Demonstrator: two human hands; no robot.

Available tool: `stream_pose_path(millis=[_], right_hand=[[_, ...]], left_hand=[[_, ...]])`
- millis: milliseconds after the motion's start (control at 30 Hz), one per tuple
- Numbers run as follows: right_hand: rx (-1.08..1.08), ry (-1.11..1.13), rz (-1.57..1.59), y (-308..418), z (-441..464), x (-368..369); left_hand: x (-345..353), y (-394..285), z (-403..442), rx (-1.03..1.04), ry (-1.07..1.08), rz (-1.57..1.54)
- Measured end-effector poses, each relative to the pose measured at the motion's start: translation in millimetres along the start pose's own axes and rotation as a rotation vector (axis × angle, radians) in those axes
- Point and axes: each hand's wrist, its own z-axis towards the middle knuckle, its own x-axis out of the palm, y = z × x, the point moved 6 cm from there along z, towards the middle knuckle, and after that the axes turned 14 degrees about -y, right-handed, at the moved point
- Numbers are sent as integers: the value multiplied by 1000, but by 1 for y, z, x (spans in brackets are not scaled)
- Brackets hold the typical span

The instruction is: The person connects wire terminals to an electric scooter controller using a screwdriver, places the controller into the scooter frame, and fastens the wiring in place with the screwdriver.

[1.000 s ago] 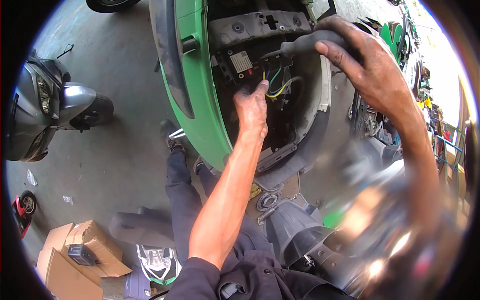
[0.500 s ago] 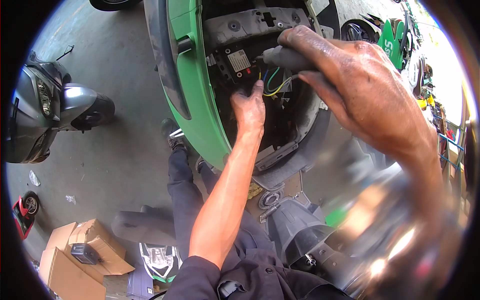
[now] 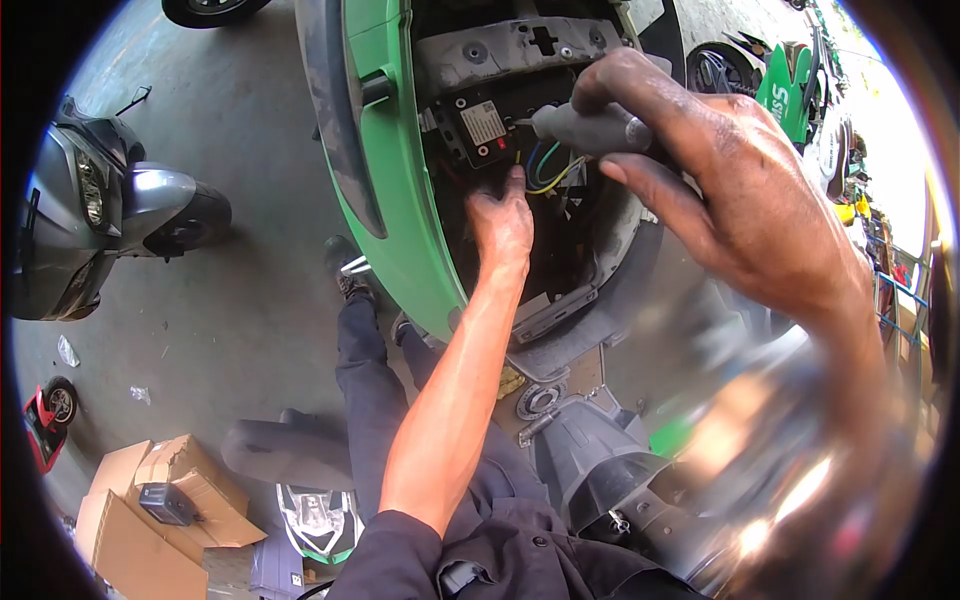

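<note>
My right hand (image 3: 740, 170) is curled over the grey handle of a screwdriver (image 3: 590, 130), its index finger bent above the handle and its thumb held apart below. The screwdriver's thin shaft points left at the side of a black box-shaped unit (image 3: 483, 124) with a white label and a red terminal. Under that unit, my left hand (image 3: 503, 225) reaches into the open body with its thumb up. Its other fingers are curled into the dark, and what they grip is hidden. Yellow, blue and green wires (image 3: 548, 182) loop between the two hands.
A green body panel (image 3: 395, 190) borders the opening on the left. A grey scooter (image 3: 120, 215) stands further left. Cardboard boxes (image 3: 160, 510) lie at lower left, and grey plastic parts (image 3: 590, 450) sit beside my legs. A green vehicle part (image 3: 790, 90) is at upper right.
My right thumb has come away from the screwdriver handle, so more of the handle's end shows. The left hand stays in nearly the same place under the unit. The view has shifted slightly.
</note>
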Motion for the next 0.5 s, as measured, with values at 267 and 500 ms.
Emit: stream_pose_path(millis=[267,500], right_hand=[[87,41,-353,-7,-5,-1],[80,108,-289,-6,-6,1]], left_hand=[[0,5,3,0,7,30],[-2,3,0,-48,-9,93]])
